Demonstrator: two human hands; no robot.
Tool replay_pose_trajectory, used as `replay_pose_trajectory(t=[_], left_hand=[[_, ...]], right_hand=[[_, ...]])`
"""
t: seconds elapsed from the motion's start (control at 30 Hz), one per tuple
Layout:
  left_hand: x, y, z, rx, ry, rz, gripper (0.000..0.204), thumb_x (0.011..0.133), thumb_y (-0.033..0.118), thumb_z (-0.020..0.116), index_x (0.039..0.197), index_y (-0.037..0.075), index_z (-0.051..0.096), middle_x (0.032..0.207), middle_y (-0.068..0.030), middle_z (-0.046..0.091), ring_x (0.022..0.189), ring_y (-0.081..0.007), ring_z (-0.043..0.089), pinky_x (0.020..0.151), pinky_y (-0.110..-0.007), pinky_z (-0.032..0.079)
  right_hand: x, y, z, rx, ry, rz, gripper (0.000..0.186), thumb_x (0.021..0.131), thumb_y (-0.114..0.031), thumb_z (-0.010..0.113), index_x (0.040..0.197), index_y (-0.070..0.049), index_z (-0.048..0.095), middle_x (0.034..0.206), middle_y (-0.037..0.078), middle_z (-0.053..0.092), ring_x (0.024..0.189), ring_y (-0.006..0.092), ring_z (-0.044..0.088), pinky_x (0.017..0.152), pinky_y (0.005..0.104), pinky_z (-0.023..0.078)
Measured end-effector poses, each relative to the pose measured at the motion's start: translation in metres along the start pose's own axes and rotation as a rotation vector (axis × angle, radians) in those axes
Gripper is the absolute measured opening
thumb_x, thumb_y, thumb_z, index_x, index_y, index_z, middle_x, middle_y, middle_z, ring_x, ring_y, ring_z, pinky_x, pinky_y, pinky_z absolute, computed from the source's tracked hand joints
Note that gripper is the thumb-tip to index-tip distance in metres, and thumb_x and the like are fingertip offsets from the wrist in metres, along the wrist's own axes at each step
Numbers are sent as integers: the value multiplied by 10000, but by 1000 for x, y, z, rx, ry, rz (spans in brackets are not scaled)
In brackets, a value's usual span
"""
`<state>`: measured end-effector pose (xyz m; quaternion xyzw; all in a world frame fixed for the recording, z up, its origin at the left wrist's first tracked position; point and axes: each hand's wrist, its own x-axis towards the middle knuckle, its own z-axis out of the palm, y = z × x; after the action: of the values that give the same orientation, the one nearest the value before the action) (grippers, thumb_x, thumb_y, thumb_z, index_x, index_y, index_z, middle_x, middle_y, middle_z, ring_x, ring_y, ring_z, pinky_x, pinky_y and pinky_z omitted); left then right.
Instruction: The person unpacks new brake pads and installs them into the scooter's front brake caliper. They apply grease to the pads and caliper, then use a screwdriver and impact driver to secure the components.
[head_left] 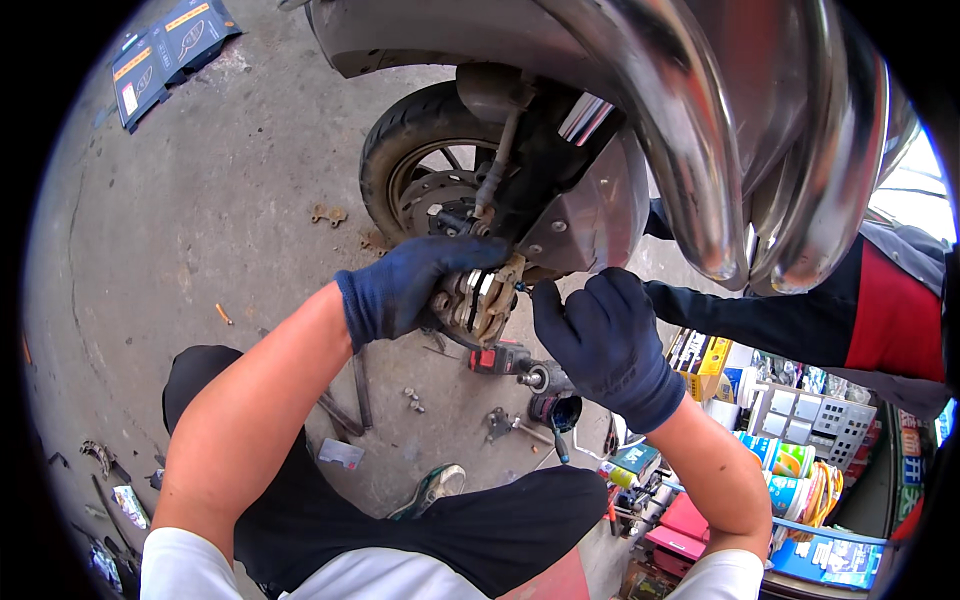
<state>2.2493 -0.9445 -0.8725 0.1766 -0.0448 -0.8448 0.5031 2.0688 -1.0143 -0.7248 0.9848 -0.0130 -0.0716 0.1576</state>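
Note:
Both of my hands wear dark blue knit gloves. My left hand (412,285) is wrapped round a worn brake caliper (482,303), which sits below the scooter's wheel hub. Light pad edges show in the caliper's slot. Against its right side, my right hand (610,345) is closed, thumb and forefinger by a small dark pin or bolt end (522,287); what lies inside the fingers is hidden. Beyond the caliper stand the tyre (383,160) and the brake disc (425,197).
A red and black cordless impact wrench (500,357) lies on the floor below the caliper. A rusty brake pad (327,213) is left of the wheel. Another person's dark sleeve (760,325) reaches in at right, above tools and boxes (700,360). Shiny bodywork tubes (690,130) overhang.

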Motion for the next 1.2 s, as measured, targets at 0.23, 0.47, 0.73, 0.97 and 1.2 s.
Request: replay_pose_trajectory(t=[0.23, 0.47, 0.73, 0.97, 1.2], left_hand=[[8, -4, -7, 103, -38, 45, 369, 921, 191, 619, 1219, -23, 578, 1079, -126, 672, 967, -224, 675, 866, -374, 566], [0, 2, 1, 49, 52, 17, 357, 896, 151, 650, 1194, -34, 588, 1046, -120, 678, 934, -216, 681, 839, -358, 572], [3, 0, 4, 92, 30, 76, 372, 890, 167, 678, 1196, -31, 605, 1051, -113, 679, 925, -199, 682, 834, -343, 572], [4, -3, 2, 137, 35, 102, 364, 898, 172, 671, 1196, -28, 607, 1052, -113, 680, 926, -201, 681, 833, -342, 571], [0, 3, -1, 138, 27, 48, 392, 904, 181, 663, 1228, -28, 592, 1090, -117, 676, 960, -215, 679, 866, -360, 566]], right_hand=[[-9, 9, 25, 545, -41, 202, 262, 769, -71, 603, 1023, -10, 628, 808, 120, 551, 747, 285, 588, 662, 406, 462], [5, 2, 3, 25, 39, 27, 285, 718, -105, 618, 992, -30, 634, 739, 52, 485, 711, 203, 542, 635, 359, 441], [2, 2, -1, 8, -60, 36, 270, 715, -108, 609, 976, -45, 637, 725, 41, 461, 697, 195, 526, 639, 344, 435], [-2, 9, 5, 676, -273, 376, 148, 783, -29, 616, 929, -14, 598, 816, 89, 582, 757, 232, 642, 652, 379, 496], [9, -7, -2, 54, -53, 109, 144, 791, -91, 644, 913, -37, 588, 700, 64, 485, 656, 227, 547, 649, 370, 441]])
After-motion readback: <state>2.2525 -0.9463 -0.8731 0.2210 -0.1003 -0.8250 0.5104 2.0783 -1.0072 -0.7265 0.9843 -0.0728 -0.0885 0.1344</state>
